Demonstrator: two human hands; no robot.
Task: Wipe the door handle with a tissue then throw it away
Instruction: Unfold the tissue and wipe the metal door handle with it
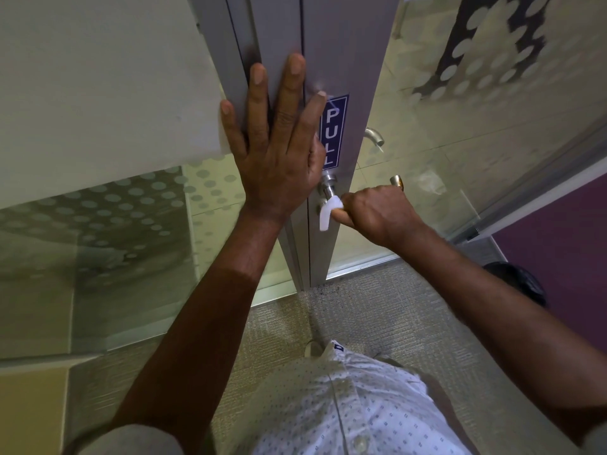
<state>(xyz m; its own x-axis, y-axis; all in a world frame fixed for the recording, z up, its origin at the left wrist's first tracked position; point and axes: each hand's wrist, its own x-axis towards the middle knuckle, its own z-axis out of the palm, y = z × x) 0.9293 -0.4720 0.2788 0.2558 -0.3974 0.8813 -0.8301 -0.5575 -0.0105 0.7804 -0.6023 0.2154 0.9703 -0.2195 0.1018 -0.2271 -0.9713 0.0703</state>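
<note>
1. Carpet (377,300) lies underfoot, and a dark bin (522,284) stands near on the right, probably where the tissue goes.
2. Right hand (381,213) is closed around the door handle (326,192) with the tissue (328,213) pinched against it; turning the wrist would reach the underside.
3. Left hand (279,142) lies flat, fingers spread and holding nothing, steadying the door frame (328,37).
4. Frosted glass (460,110) lies beyond, beside the PULL sign (332,133).

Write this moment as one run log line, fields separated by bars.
stage: wiping | left hand: flat on door frame | right hand: presses tissue on door handle | disposal: not yet
</note>
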